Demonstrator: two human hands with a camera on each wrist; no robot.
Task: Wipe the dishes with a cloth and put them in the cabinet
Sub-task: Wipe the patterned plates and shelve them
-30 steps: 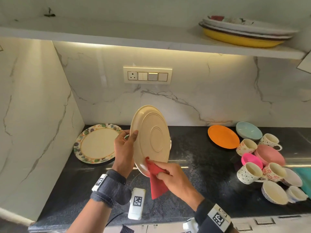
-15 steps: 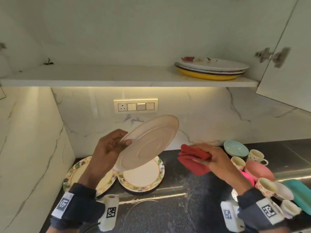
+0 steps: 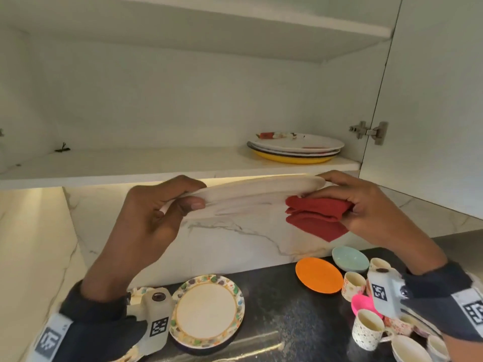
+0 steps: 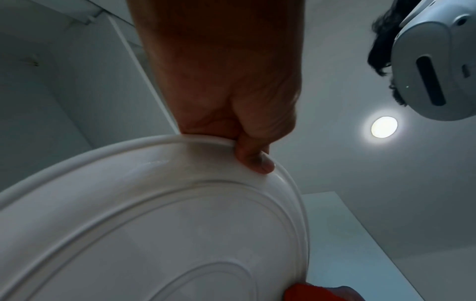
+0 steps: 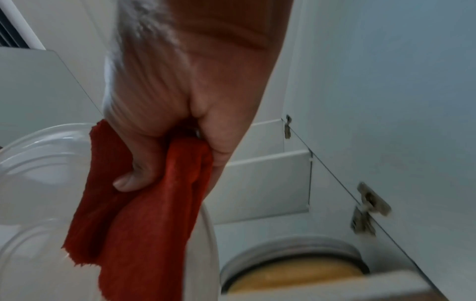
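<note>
i hold the cream plate [image 3: 251, 197] nearly flat in both hands, just below the front edge of the cabinet shelf [image 3: 156, 168], its underside facing down toward me. my left hand [image 3: 154, 218] is closed on the plate's left rim, fingers over the top and thumb pressed beneath; from the left wrist view the thumb sits on the ridged underside [image 4: 180, 224] right at the edge. my right hand [image 3: 366, 205] takes the plate's right rim and also has the red cloth [image 3: 316, 215] bunched in its grip, the folded cloth lying against the underside of the plate and hanging a little below it. in the right wrist view the cloth [image 5: 144, 213] drapes down from my curled fingers across the plate [image 5: 38, 183]. on the shelf, to the right, a stack of plates [image 3: 295, 147] rests with a yellow one at the bottom, beside the open cabinet door [image 3: 431, 100]. down on the dark bench [image 3: 282, 317] a plate with a patterned rim [image 3: 206, 312] lies flat, with an orange plate [image 3: 318, 275], a pale blue bowl [image 3: 350, 259] and a cluster of cups [image 3: 368, 327] off to the right.
</note>
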